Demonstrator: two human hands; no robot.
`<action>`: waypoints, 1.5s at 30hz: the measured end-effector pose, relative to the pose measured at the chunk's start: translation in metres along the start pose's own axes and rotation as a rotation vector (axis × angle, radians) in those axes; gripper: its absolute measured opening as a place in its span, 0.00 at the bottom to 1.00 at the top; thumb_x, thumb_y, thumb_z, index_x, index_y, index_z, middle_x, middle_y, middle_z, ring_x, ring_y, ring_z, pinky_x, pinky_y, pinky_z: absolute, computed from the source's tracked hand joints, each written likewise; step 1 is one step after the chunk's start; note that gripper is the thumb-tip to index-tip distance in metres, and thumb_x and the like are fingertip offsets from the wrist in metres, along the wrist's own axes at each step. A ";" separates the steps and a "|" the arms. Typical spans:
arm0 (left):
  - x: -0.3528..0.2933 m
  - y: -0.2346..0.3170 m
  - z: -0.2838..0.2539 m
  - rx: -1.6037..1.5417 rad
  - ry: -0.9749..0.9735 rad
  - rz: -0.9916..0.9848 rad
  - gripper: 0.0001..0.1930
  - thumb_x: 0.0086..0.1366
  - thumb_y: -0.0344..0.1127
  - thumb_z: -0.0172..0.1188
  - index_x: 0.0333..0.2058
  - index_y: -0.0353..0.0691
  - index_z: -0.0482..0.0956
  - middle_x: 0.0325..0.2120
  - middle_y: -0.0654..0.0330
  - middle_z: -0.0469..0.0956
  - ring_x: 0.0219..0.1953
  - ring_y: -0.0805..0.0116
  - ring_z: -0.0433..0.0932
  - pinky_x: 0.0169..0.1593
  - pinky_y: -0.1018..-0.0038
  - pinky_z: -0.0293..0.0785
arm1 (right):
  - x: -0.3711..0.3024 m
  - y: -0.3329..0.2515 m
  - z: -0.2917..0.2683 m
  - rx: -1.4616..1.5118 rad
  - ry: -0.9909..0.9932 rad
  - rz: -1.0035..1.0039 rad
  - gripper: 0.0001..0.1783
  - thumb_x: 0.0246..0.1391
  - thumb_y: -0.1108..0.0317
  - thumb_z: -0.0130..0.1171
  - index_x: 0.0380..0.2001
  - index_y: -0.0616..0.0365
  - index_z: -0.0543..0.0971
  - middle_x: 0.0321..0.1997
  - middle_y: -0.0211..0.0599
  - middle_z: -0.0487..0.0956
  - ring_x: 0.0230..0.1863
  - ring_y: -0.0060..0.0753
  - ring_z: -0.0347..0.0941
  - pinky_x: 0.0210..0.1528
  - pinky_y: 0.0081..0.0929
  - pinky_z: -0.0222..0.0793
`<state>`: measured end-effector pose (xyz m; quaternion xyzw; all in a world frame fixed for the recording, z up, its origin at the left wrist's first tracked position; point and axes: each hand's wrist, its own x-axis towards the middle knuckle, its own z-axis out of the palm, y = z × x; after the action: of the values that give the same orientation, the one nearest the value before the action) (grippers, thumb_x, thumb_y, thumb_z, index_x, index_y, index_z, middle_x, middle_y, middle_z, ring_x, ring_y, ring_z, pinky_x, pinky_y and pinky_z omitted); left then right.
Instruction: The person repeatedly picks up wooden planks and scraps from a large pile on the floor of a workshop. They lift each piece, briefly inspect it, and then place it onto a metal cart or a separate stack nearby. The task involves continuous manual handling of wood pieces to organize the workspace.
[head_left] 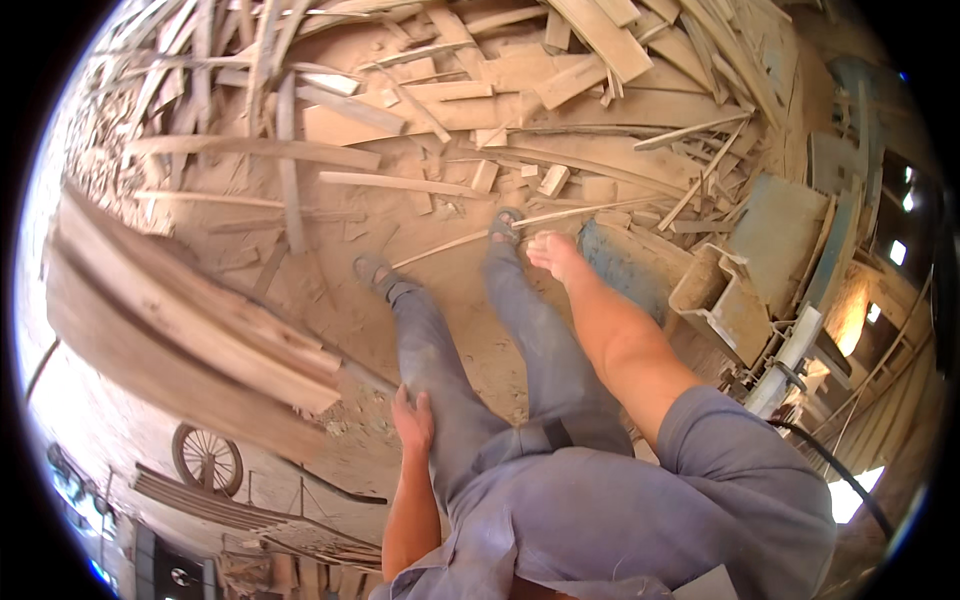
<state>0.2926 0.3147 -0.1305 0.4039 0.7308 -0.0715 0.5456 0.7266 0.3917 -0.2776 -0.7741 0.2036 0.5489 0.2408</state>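
My right hand [553,255] hangs ahead of me above the dusty ground, fingers stretched out and nothing in them. The nearest thing to it is a worn blue metal housing [628,262]. My left hand [412,420] is low beside my left thigh, thumb apart from the fingers, and it holds nothing that I can see. Close to its fingertips ends a grey bar [368,377]; whether they touch, I cannot tell. Beyond that bar a stack of long rough planks [190,310] slants across the left side, slightly blurred.
Scrap boards and offcuts [440,100] lie heaped across the far ground. A thin strip of wood [450,247] crosses near my sandals. Machinery with a rusty metal channel [715,300] stands at the right. A spoked wheel [207,460] and a slatted rack [205,500] are at lower left.
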 end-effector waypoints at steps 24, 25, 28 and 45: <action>0.071 0.071 0.043 0.612 0.144 0.134 0.24 0.59 0.41 0.56 0.50 0.29 0.72 0.53 0.39 0.68 0.54 0.37 0.67 0.58 0.49 0.63 | 0.292 -0.147 -0.065 0.687 0.736 -0.231 0.45 0.40 0.69 0.74 0.58 0.74 0.62 0.51 0.53 0.75 0.49 0.47 0.75 0.49 0.50 0.72; 0.071 0.072 0.042 0.601 0.139 0.140 0.24 0.59 0.40 0.57 0.49 0.29 0.72 0.52 0.39 0.68 0.54 0.37 0.67 0.58 0.50 0.63 | 0.301 -0.139 -0.080 0.695 0.714 -0.258 0.42 0.40 0.70 0.73 0.57 0.75 0.63 0.51 0.54 0.76 0.49 0.47 0.75 0.49 0.49 0.72; 0.061 0.069 0.039 0.597 0.148 0.134 0.24 0.58 0.40 0.58 0.49 0.29 0.73 0.52 0.40 0.69 0.54 0.38 0.68 0.58 0.51 0.64 | 0.283 -0.142 -0.077 0.736 0.643 -0.269 0.35 0.42 0.72 0.69 0.52 0.77 0.66 0.52 0.57 0.76 0.49 0.48 0.76 0.52 0.48 0.73; 0.076 0.068 0.036 0.471 0.244 0.278 0.27 0.56 0.37 0.59 0.54 0.31 0.69 0.60 0.37 0.63 0.63 0.37 0.61 0.64 0.46 0.59 | 0.245 -0.021 -0.095 0.798 0.189 -0.320 0.22 0.46 0.81 0.55 0.48 0.58 0.76 0.50 0.42 0.74 0.52 0.45 0.72 0.53 0.43 0.72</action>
<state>0.3584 0.3796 -0.1872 0.6211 0.6921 -0.1143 0.3496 0.8870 0.3393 -0.4795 -0.6891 0.2984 0.3095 0.5834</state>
